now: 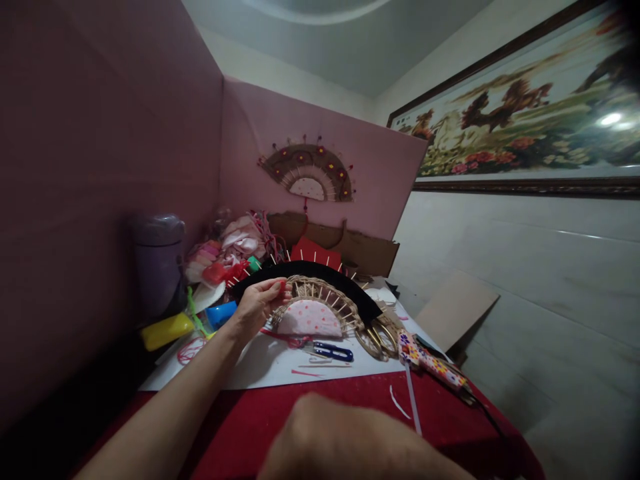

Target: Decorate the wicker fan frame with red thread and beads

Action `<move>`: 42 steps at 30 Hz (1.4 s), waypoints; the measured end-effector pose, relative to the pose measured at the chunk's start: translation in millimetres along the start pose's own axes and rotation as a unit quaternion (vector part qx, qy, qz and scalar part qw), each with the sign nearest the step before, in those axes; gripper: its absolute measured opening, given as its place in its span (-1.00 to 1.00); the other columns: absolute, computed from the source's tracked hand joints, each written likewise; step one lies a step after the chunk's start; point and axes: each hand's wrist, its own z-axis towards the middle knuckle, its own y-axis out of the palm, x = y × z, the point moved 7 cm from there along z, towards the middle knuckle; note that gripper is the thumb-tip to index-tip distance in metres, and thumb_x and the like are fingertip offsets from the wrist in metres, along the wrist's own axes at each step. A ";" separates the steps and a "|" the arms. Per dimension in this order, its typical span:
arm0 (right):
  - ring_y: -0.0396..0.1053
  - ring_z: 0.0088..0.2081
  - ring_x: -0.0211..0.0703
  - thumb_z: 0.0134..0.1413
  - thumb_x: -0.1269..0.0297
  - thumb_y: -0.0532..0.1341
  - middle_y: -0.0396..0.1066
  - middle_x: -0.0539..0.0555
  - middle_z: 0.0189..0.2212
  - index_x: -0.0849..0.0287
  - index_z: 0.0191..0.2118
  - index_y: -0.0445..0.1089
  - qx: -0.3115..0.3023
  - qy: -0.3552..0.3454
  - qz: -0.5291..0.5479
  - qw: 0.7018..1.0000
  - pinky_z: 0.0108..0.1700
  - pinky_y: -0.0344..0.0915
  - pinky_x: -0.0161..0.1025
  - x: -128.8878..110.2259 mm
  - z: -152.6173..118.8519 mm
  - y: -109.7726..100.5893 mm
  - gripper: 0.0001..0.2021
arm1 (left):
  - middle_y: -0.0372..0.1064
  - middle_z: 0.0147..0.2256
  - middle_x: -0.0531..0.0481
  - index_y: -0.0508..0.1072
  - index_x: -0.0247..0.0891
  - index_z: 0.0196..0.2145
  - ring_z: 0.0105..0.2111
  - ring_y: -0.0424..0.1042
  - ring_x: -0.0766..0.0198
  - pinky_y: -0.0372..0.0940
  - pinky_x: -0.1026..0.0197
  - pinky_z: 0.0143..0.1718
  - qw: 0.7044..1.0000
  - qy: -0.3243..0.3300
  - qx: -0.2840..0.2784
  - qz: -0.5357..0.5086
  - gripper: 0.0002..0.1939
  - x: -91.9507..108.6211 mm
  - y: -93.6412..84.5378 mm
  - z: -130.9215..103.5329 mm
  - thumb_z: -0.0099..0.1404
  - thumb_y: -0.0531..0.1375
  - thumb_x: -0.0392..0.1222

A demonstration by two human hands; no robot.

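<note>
A handmade fan lies on the white sheet: a black outer band (320, 270), thin sticks, a braided twine band (345, 293) and a pink dotted half-round base (310, 319). At the fan's left side is my left hand (263, 299), thumb and fingers pinched together. Something red shows at its fingertips; I cannot make out what they grip. My right hand (345, 437) is large and blurred near the camera, its fingers hidden. Blue thread snips (333, 351) lie below the base. Gold-handled scissors (377, 339) rest at the fan's right end.
A flowered glue gun (433, 363) with its cord lies on the right, over a red cloth (235, 427). Yellow (167, 331) and blue rolls (221, 314), pink fabric (243, 237) and a purple bottle (159, 270) stand left. A finished fan (313, 167) hangs behind.
</note>
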 end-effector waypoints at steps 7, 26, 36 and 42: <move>0.23 -0.58 -0.37 -0.07 0.35 0.26 0.37 -0.07 -0.56 0.21 -0.46 0.44 0.461 -0.014 0.153 0.874 -0.52 0.20 -0.41 45.0 11.9 -122.5 -0.95 | 0.44 -0.60 0.00 0.48 -0.40 -0.48 -0.65 0.35 0.41 0.26 0.37 -0.59 1.000 0.024 -0.005 0.009 -0.75 2.3 -4.9 1.8 -0.12 0.42 -0.24; 0.35 -0.38 -0.15 0.11 0.31 0.12 0.45 0.06 -0.43 0.15 -0.42 0.41 0.624 0.104 -0.109 0.766 -0.29 0.20 -0.26 127.6 15.6 -113.7 -0.84 | 0.45 -0.52 -0.10 0.45 -0.44 -0.42 -0.61 0.39 0.35 0.31 0.32 -0.57 0.999 -0.011 -0.002 0.032 -0.87 -9.2 0.3 0.0 0.01 0.30 -0.39; 0.31 -0.24 -0.11 0.04 0.42 0.16 0.45 0.08 -0.36 0.16 -0.23 0.43 0.337 0.004 -0.354 0.872 -0.23 0.21 -0.25 88.0 67.6 -64.0 -0.83 | 0.48 -0.46 -0.07 0.42 -0.41 -0.32 -0.57 0.42 0.40 0.34 0.35 -0.48 0.994 0.087 0.056 0.037 -0.88 17.5 -11.2 0.3 0.13 0.24 -0.37; 0.28 -0.25 0.02 0.14 0.46 0.08 0.45 0.23 -0.37 0.32 -0.31 0.43 0.248 0.016 -0.495 0.833 -0.24 0.20 -0.11 90.6 91.5 -46.3 -0.83 | 0.49 -0.45 -0.09 0.45 -0.41 -0.36 -0.55 0.45 0.31 0.31 0.33 -0.57 0.988 0.109 0.081 0.069 -0.70 15.8 -14.6 3.0 0.04 0.33 -0.10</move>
